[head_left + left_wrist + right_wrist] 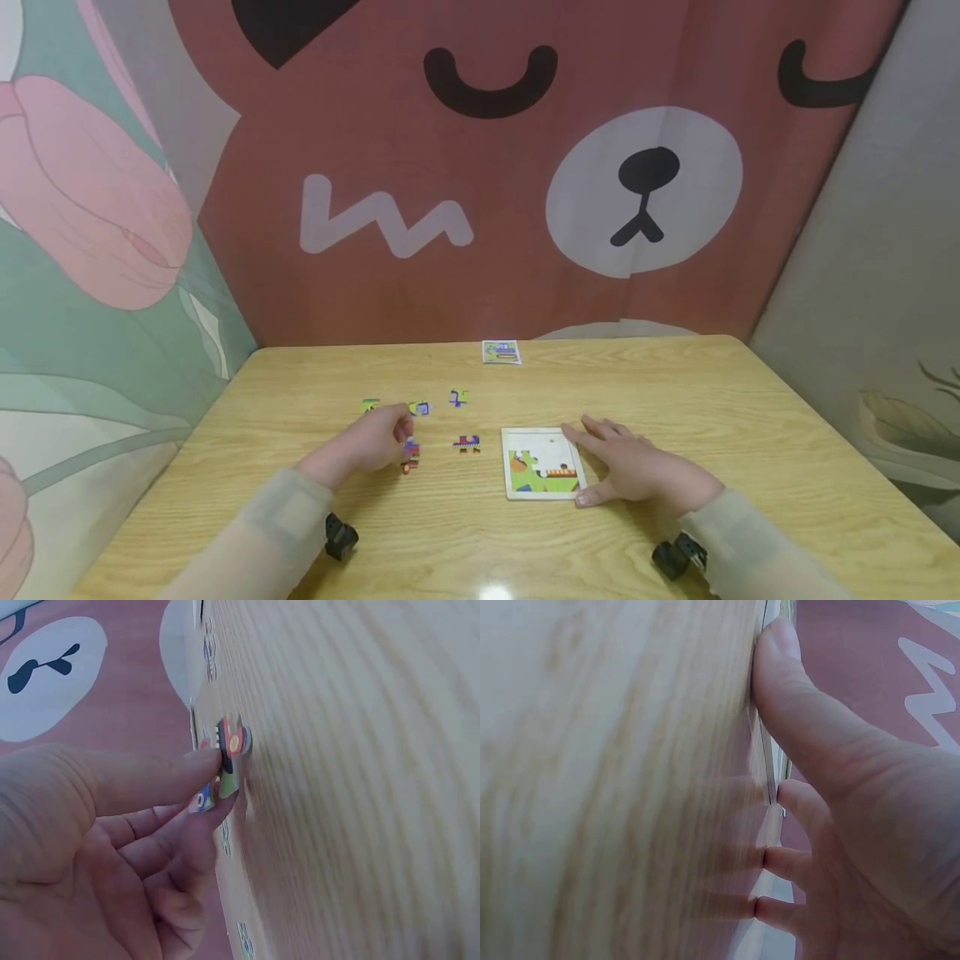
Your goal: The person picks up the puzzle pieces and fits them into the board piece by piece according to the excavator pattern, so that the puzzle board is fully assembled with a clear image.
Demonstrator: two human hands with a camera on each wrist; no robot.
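Between thumb and fingertips my left hand (381,437) pinches a colourful jigsaw puzzle piece (231,742), low over the table. In the head view that hand partly covers red and purple puzzle pieces (411,455). My right hand (626,462) lies spread along the right side of a square puzzle tray (506,467), its thumb (780,645) at the near corner and its index finger by the far one. Joined pieces (543,483) with green and orange print fill the lower part of the tray; its upper part shows bare white.
Left of the tray lies a red and purple piece (467,443). Farther back are a blue-green piece (459,398), a purple-and-yellow piece (422,408) and a green one (370,406). A small picture card (501,352) lies near the table's back edge, before a bear-print curtain (525,292).
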